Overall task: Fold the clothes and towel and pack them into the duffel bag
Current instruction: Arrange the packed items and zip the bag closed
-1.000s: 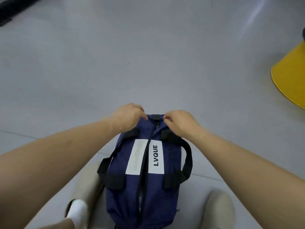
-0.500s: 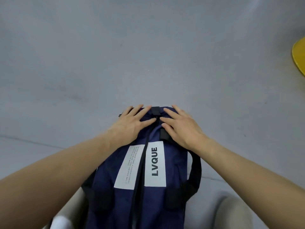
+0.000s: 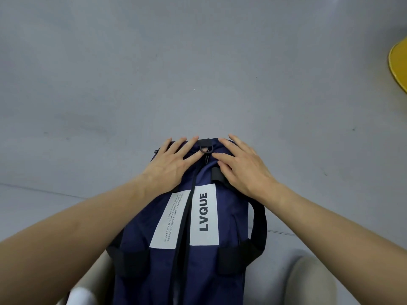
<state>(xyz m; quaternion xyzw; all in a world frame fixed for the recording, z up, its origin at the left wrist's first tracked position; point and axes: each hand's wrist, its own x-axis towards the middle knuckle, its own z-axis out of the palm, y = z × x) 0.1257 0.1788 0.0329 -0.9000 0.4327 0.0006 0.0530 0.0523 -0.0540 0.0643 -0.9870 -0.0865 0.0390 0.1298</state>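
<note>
Head view: the navy duffel bag (image 3: 198,260) lies lengthwise on the grey floor (image 3: 198,73), its near end between the person's pale-trousered knees and its far end pointing away. The left hand (image 3: 169,168) and the right hand (image 3: 244,170) lie flat on the far end, one on each side of the black zip line (image 3: 187,216). Neither has a grip on anything: the fingers are straight and spread, pressing on the fabric. The left thumb touches the ring pull (image 3: 206,149) at the far end of the zip.

The zip looks drawn shut along the top between the two white labels (image 3: 204,214); its near end is too blurred to tell. No clothes or towel show on the floor, so they are probably already inside. The step in hand appears to be the last one, patting the closed bag down.

The next move likely calls for little. The person would lift both palms, then check that the near end of the zip is shut. A black handle strap (image 3: 257,230) loops out on the right side, within reach if the bag is to be carried. A yellow object (image 3: 399,62) sits well apart, to the far right.
</note>
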